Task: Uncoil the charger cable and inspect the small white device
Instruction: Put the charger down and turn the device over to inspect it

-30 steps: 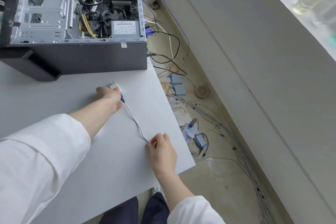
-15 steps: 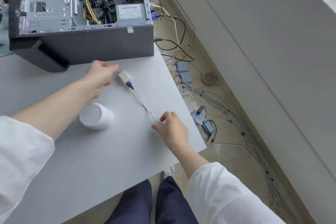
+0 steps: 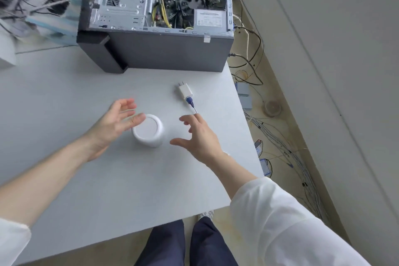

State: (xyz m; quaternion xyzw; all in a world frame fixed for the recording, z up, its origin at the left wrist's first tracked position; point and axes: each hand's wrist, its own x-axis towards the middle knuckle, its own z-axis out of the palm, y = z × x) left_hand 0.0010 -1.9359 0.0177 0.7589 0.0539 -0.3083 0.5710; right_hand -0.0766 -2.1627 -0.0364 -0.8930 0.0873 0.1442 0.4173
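A small round white device [image 3: 148, 130] stands on the pale grey table [image 3: 90, 196]. My left hand [image 3: 116, 123] is open just left of it, fingertips at its rim. My right hand [image 3: 197, 136] is open to its right, a short gap away, holding nothing. A white charger plug [image 3: 185, 91] with a blue connector lies beyond my right hand; its thin white cable [image 3: 195, 110] runs under my right fingers and is hidden from there.
An open computer case [image 3: 159, 28] stands at the back of the table. Tangled items and a white box [image 3: 6, 49] lie at the far left. The table's right edge drops to a floor strewn with cables [image 3: 287, 153].
Both hands let go of the charger and cable and moved in toward the round white device. The view shifted left, and the plug now lies free on the table.
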